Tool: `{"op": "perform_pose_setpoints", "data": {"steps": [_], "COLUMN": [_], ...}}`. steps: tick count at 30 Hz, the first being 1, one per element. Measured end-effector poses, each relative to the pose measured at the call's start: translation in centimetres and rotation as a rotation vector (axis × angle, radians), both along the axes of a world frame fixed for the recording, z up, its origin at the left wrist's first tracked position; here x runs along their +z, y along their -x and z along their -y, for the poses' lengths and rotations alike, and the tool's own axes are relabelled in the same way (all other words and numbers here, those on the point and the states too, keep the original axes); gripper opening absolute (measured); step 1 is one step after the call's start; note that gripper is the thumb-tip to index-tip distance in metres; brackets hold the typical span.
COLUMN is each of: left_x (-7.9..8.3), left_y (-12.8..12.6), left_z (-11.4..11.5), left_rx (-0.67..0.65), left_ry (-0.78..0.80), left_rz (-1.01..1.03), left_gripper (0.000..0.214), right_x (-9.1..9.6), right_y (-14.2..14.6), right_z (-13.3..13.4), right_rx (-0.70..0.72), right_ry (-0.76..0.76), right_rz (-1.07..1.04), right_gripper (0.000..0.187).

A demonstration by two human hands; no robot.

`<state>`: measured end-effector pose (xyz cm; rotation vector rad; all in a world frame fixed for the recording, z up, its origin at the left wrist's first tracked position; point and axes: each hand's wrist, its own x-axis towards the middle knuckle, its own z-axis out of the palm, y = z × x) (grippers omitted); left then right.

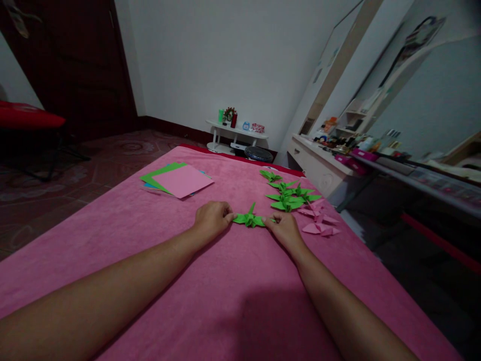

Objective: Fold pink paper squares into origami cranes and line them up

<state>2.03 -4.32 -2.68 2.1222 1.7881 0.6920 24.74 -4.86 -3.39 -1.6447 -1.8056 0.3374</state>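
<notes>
In the head view, a broad surface covered in plush pink cloth (210, 301) fills the foreground, with a dark shadow across its near part. Beyond its far edge are a pale wall (206, 60) and a low white stand (240, 131) holding small items. A dark red door (82, 60) and a red seat (30, 116) are past the left edge, over a patterned tile floor (131, 145). Past the right edge, a white dresser (323, 163) is crowded with bottles and boxes.

Paper sheets (184, 181), pink on top of green, lie in a loose stack near the left edge, towards the far end. Folded green birds (286, 200) cluster by the far right corner; pink folded birds (319, 229) sit nearer, along the right edge, just beside the right hand (285, 228).

Around the middle, a green paper bird (251, 219) stretches between both hands: the fingers of the left hand (214, 218) pinch one wing tip, and the right hand's fingers pinch the other.
</notes>
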Motion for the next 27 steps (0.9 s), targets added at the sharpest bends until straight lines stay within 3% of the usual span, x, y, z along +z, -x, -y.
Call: {"op": "perform_pose_setpoints", "data": {"steps": [11,18,27], "left_x": [0.2,-0.3,-0.1], "left_y": [0.2,0.1,0.2], "left_z": [-0.2,-0.4,-0.2], "left_rx": [0.003,0.001,-0.012], "left_ry": [-0.009,0.026,0.007], "left_rz": [-0.006,-0.062,-0.045], "left_gripper": [0.044,0.027,0.03], "right_x": [-0.1,-0.5,-1.0], "right_y": [-0.4,-0.3,-0.7], "right_z": [-0.1,-0.2,-0.4], "right_rx": [0.039,-0.009,-0.013], "right_ry": [0.007,-0.001,-0.013], "right_rz": [-0.111,-0.091,-0.116], "right_gripper": [0.04,0.028,0.028]}}
